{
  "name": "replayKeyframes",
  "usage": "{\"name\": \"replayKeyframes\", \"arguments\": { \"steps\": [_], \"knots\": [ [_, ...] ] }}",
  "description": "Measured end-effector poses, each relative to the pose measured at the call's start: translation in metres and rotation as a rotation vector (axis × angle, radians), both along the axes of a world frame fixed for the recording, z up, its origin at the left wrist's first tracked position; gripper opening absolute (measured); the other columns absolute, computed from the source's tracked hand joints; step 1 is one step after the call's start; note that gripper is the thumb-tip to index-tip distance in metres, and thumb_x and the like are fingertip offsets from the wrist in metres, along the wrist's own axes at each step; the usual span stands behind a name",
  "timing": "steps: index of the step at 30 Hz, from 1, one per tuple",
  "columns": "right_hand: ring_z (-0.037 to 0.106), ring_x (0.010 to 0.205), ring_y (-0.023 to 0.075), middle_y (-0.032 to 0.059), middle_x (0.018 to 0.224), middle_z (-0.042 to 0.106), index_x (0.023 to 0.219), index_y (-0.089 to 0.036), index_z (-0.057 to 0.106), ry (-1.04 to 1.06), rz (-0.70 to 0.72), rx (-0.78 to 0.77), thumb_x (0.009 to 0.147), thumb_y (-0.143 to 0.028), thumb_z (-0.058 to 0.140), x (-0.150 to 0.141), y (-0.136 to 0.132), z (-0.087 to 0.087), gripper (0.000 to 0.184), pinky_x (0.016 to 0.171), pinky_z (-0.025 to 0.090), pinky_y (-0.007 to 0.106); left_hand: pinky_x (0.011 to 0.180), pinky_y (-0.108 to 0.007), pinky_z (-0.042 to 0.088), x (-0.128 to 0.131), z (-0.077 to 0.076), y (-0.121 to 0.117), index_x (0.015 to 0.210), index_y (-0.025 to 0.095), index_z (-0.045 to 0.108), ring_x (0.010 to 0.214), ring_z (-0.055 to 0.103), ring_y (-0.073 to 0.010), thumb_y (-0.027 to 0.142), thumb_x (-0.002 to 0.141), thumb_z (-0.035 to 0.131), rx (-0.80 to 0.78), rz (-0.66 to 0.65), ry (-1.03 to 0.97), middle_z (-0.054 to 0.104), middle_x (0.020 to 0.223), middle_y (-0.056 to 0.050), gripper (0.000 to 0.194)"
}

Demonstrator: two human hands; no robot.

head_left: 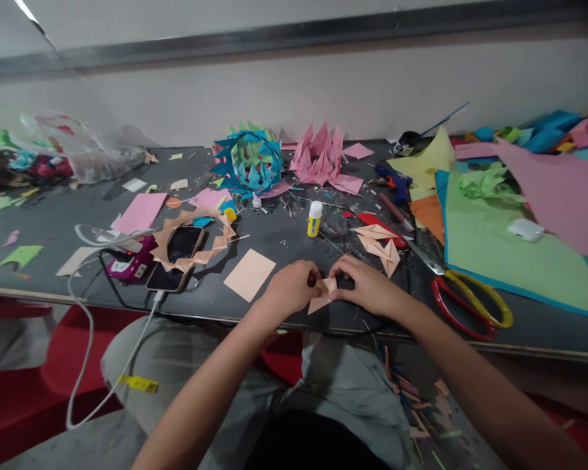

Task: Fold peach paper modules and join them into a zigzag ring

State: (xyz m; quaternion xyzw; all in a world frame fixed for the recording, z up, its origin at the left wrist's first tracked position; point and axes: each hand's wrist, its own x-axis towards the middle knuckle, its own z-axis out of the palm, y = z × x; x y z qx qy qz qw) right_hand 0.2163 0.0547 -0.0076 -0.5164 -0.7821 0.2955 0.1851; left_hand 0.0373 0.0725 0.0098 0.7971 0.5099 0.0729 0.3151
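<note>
Near the front edge of the dark table, a small folded piece of peach paper [321, 303] is held between my two hands. The fingers of my left hand [296, 285] pinch its left side. On the opposite side, my right hand [360, 285] grips it with thumb and fingertips. Left of my hands lies a flat peach paper sheet [249, 274]. Several folded peach pieces [379, 245] rest just beyond my right hand. A yellow glue stick [314, 219] with a white cap stands upright behind my hands. Farther left, a pointed peach paper ring [215, 248] leans over a phone [169, 275].
Large scissors [463, 294] with red and yellow handles lie right. Blue and pink folded-paper rings [318, 160] stand by the wall. A blue glue gun [396, 183], stacked colored sheets [509, 261] and a plastic bag [98, 156] sit farther off. A white cable [85, 333] hangs over the left edge.
</note>
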Motion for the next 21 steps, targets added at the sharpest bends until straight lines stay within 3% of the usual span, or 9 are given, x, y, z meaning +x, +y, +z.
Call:
{"name": "replayKeyframes", "arguments": {
  "steps": [3,6,11,15,21],
  "knots": [
    [0.053,0.069,0.0141,-0.0003,0.074,0.055,0.079,-0.019,0.052,0.075,-0.006,-0.119,0.070,-0.022,0.062,-0.002,-0.002,0.005,0.014,0.063,0.041,0.027,0.050,-0.021,0.033,-0.003,0.001,-0.002,0.074,0.017,0.059,0.060,0.053,-0.0124,0.025,0.071,0.058,-0.036,0.013,-0.120,0.061,0.068,-0.001,0.009],
    [0.055,0.063,0.0127,-0.0010,0.068,0.057,0.080,-0.019,0.054,0.288,-0.005,-0.299,0.076,-0.028,0.054,-0.003,-0.004,0.006,0.010,0.057,0.042,0.025,0.051,-0.020,0.035,-0.007,-0.001,-0.007,0.082,0.017,0.058,0.061,0.054,-0.0113,0.030,0.077,0.054,-0.106,0.027,-0.318,0.061,0.069,0.000,0.015],
    [0.053,0.053,0.0106,-0.0009,0.063,0.057,0.076,-0.018,0.053,0.601,-0.204,-0.372,0.071,-0.041,0.059,-0.004,-0.006,0.001,0.024,0.051,0.044,0.024,0.056,-0.021,0.042,-0.015,-0.004,-0.012,0.099,0.015,0.056,0.059,0.056,-0.0102,0.033,0.073,0.059,-0.366,0.101,-0.596,0.063,0.074,-0.001,0.031],
    [0.054,0.054,0.0096,-0.0009,0.064,0.058,0.074,-0.017,0.051,0.689,-0.274,-0.414,0.067,-0.043,0.063,-0.011,-0.012,0.001,0.030,0.053,0.046,0.023,0.057,-0.020,0.042,-0.018,0.000,-0.012,0.083,0.013,0.062,0.058,0.054,-0.0084,0.029,0.073,0.059,-0.373,0.199,-0.705,0.063,0.071,-0.001,0.020],
    [0.054,0.056,0.0077,0.0015,0.071,0.062,0.081,-0.015,0.054,0.707,-0.171,-0.547,0.073,-0.041,0.059,-0.020,-0.027,0.002,0.027,0.052,0.044,0.020,0.055,-0.018,0.039,-0.014,0.000,-0.016,0.067,0.013,0.058,0.055,0.051,-0.0072,0.032,0.072,0.060,-0.325,0.301,-0.802,0.059,0.059,0.002,0.020]
  ]
}}
